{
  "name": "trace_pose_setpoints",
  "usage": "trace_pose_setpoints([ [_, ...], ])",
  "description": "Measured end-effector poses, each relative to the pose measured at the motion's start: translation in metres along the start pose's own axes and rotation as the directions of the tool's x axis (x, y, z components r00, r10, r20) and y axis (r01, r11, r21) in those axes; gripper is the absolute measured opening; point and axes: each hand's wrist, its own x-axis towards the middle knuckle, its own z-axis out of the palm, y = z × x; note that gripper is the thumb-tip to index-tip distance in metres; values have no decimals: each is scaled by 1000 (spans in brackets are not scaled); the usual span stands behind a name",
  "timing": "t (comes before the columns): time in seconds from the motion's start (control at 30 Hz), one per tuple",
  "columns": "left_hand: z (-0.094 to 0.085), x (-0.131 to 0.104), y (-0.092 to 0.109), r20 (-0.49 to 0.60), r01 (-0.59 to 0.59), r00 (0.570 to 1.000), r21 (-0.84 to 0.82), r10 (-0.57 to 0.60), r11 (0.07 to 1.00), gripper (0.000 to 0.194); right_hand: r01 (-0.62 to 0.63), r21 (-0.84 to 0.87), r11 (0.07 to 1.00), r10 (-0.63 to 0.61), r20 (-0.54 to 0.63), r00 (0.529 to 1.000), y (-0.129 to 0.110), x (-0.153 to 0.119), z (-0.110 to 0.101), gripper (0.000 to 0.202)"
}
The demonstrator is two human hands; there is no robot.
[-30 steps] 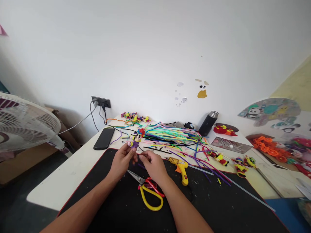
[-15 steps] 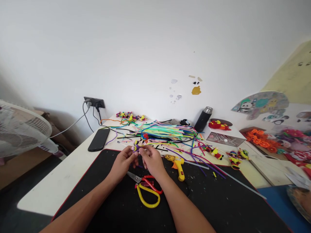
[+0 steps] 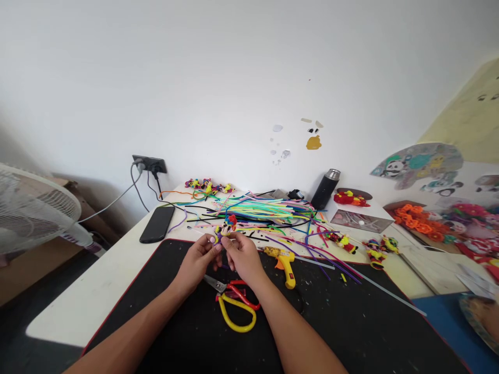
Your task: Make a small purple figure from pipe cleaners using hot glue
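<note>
Held up above the black mat [image 3: 335, 322] is a small pipe-cleaner doll [image 3: 225, 228] with a purple and yellow body, a pale face and red and blue on top. My left hand [image 3: 200, 259] pinches its lower left side between thumb and fingers. From the other side, my right hand [image 3: 242, 255] grips it with thumb and forefinger. My fingers hide the doll's lower part. Below my hands lie scissors [image 3: 237, 315] with one yellow and one red handle. A yellow hot glue gun [image 3: 286, 266] rests right of my right hand.
Behind the doll spreads a heap of colourful pipe cleaners [image 3: 261, 209]. A phone [image 3: 157, 224] lies at left, near a white fan [image 3: 39, 202]. A black flask [image 3: 326, 190] and a white box [image 3: 360, 221] stand at back right. More finished dolls [image 3: 375, 253] lie at right.
The view has shifted very slightly. Both hands keep their hold on the doll, with almost no visible movement.
</note>
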Motion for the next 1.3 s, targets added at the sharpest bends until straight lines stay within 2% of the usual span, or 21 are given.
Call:
trace_pose_setpoints([
  [0.73,-2,-2,-1,3,9,1000,-15,-9,1000,44,-85,91,992,80,64,995,-1,1,-3,45],
  [1.3,-1,-2,3,14,2,1000,-21,-2,1000,45,-83,117,990,76,60,995,-1,2,-3,47],
])
